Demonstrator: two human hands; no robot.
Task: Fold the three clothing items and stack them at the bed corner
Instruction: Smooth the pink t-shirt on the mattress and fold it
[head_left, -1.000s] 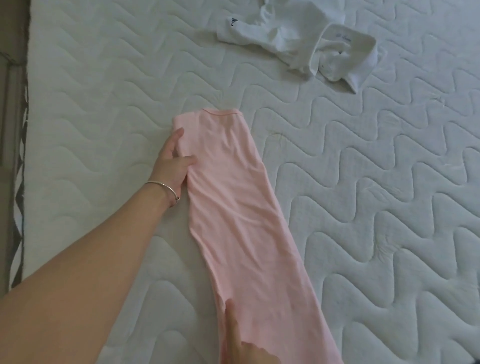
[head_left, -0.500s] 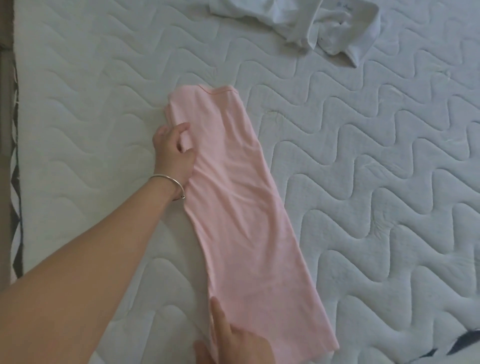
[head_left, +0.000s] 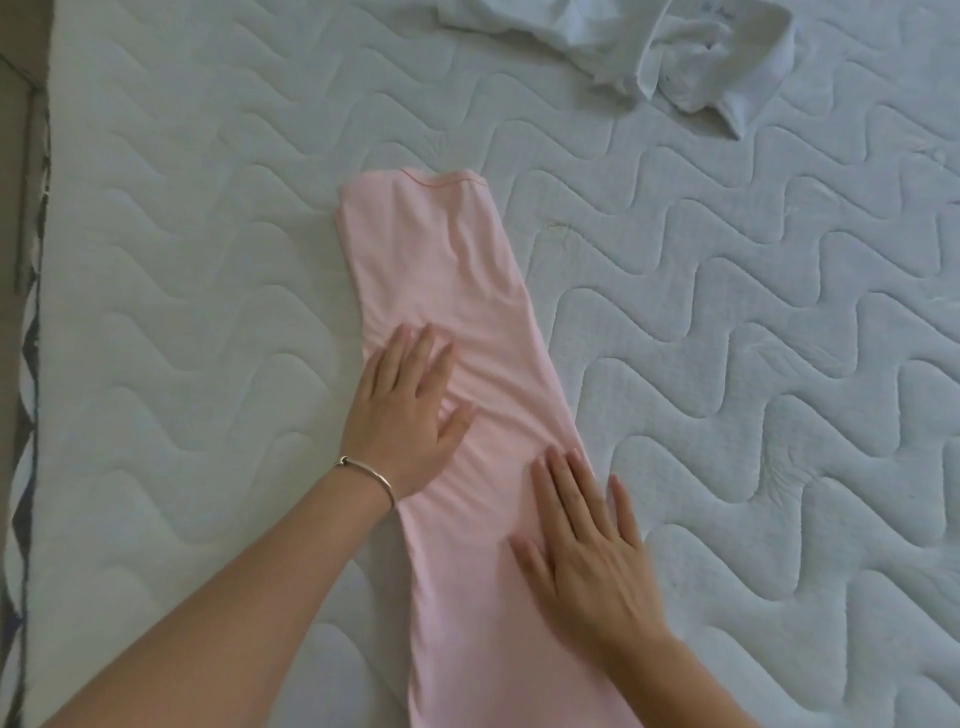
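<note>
We have the pink garment (head_left: 457, 332) folded into one long narrow strip, running from the middle of the mattress (head_left: 753, 364) down toward us and out past the bottom edge of the view. Both palms are on it. Our left hand (head_left: 408, 415) lies flat and spread wide, fingers pointing up the strip, pressing the cloth near its left edge, thumb angled out to the right; it grips nothing. Our right hand (head_left: 587, 545) is just as open, flat on the strip's right side and a little nearer to us, its outer fingers reaching the right edge where cloth meets mattress. Between the two hands the fabric bunches into soft diagonal wrinkles. The cloth looks thin and smooth, pale pink, with a darker stitched hem along its far end, which sits squared off. A slim silver bracelet (head_left: 366, 470) circles our left wrist. Under it all, the white quilted mattress shows wavy stitched channels. Well apart, at the top right, a crumpled white garment (head_left: 727, 67) lies in a loose heap, unfolded. Along the left edge, a dark patterned strip (head_left: 28, 364) borders the mattress.
</note>
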